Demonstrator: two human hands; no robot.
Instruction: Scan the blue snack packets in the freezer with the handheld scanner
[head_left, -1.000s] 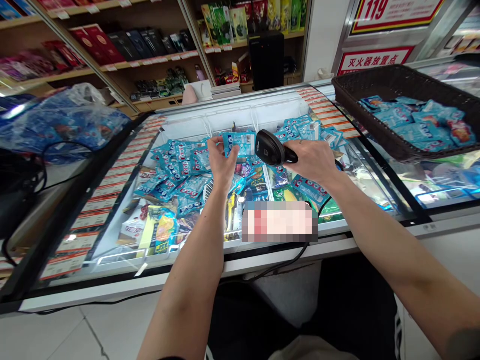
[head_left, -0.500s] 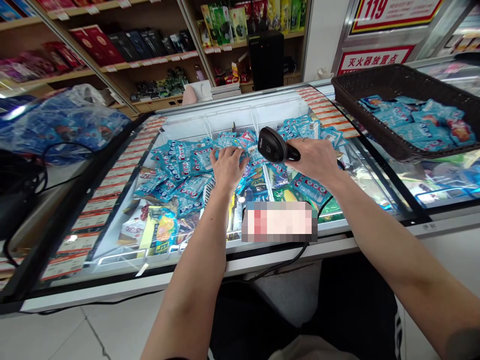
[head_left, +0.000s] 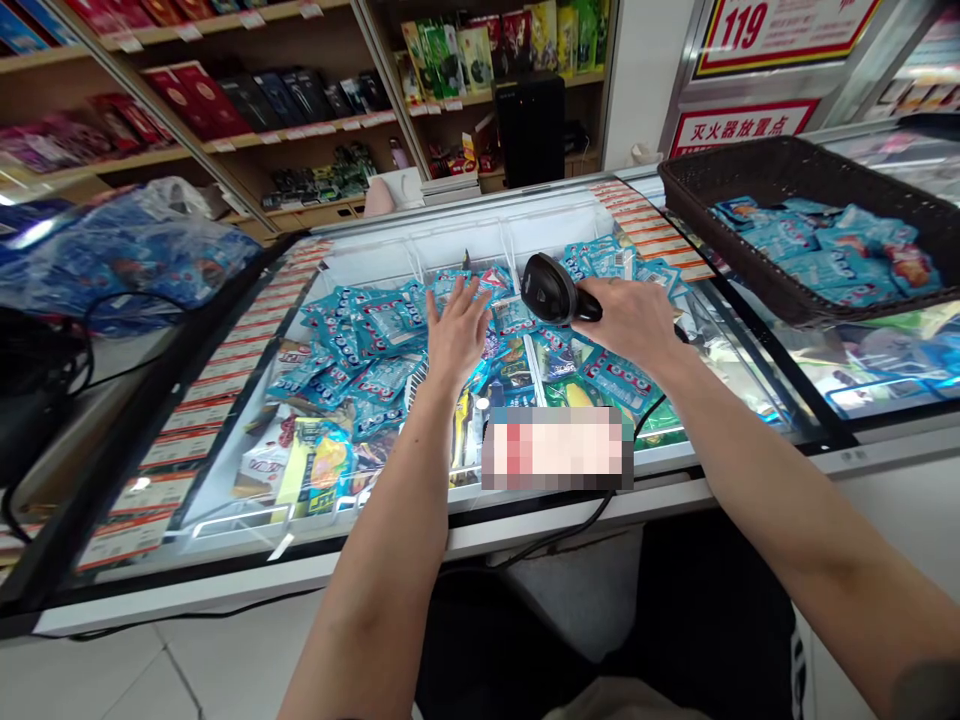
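My right hand (head_left: pixel 630 318) is closed round the handle of a black barcode scanner (head_left: pixel 549 288), whose head points left over the freezer. My left hand (head_left: pixel 457 335) is stretched out with its fingers spread, just left of the scanner and above a pile of blue snack packets (head_left: pixel 386 325). Nothing shows in its grasp; whether the fingertips touch the packets I cannot tell. More blue packets (head_left: pixel 600 258) lie behind and right of the scanner. Other coloured packages, among them a yellow one (head_left: pixel 306 465), lie lower in the freezer.
A dark woven basket (head_left: pixel 739 262) holding blue packets stands on the right. A plastic-wrapped blue bundle (head_left: pixel 135 265) sits on the left. A blurred-out flat object (head_left: pixel 559 447) lies on the freezer's front edge, near a black cable (head_left: pixel 592 515). Stocked shelves (head_left: pixel 300 130) stand behind.
My left hand's fingers have straightened and spread away from the packets. The scanner in my right hand has shifted very slightly to the right.
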